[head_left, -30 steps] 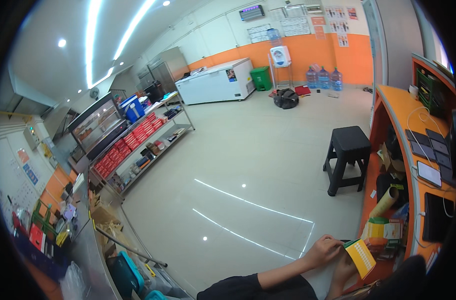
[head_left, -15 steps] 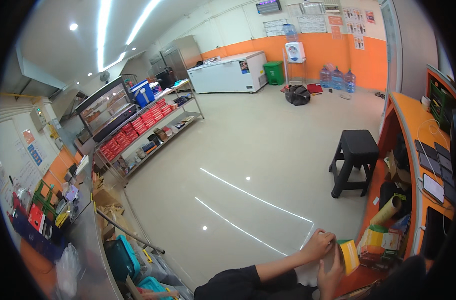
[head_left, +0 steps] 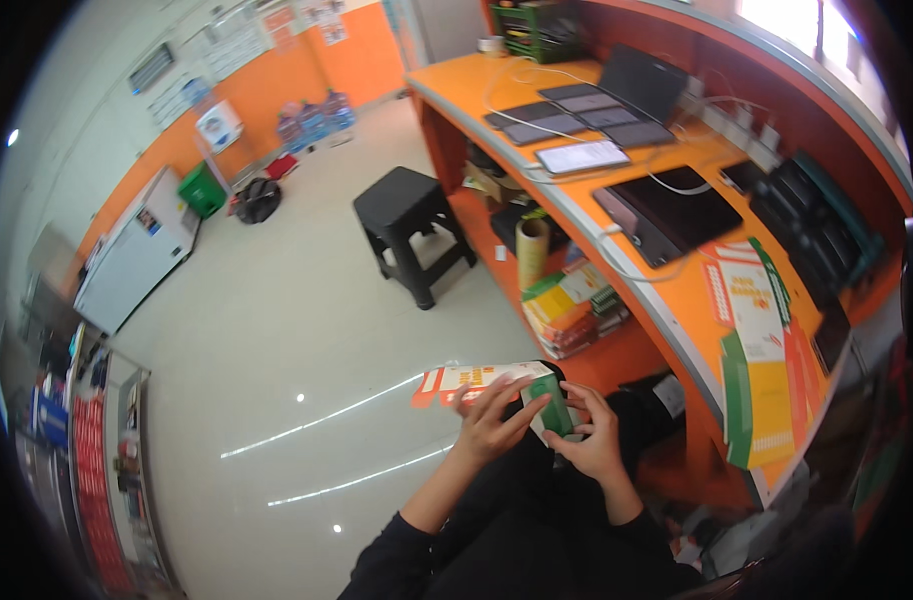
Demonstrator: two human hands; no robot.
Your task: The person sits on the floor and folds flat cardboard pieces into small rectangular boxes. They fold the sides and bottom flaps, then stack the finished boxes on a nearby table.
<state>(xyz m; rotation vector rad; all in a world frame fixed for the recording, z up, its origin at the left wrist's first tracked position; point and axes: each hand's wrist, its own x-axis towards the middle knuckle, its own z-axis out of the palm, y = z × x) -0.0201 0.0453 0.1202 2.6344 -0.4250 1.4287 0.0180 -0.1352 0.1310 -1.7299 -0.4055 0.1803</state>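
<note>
Two hands grip a part-folded printed carton (head_left: 482,380) above the lap (head_left: 507,510), beside the orange counter (head_left: 667,312).
The left hand (head_left: 489,434) lays partly bent, slightly parted fingers along the carton's side; the right hand (head_left: 599,446) curls its fingers and thumb around the green end. Flattened cartons (head_left: 762,335) lie on the counter near a black tablet (head_left: 677,205).

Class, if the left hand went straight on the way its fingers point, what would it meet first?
The carton's green end, which the left hand seems to touch; the right hand appears to lie beyond, though depth is unclear.
</note>
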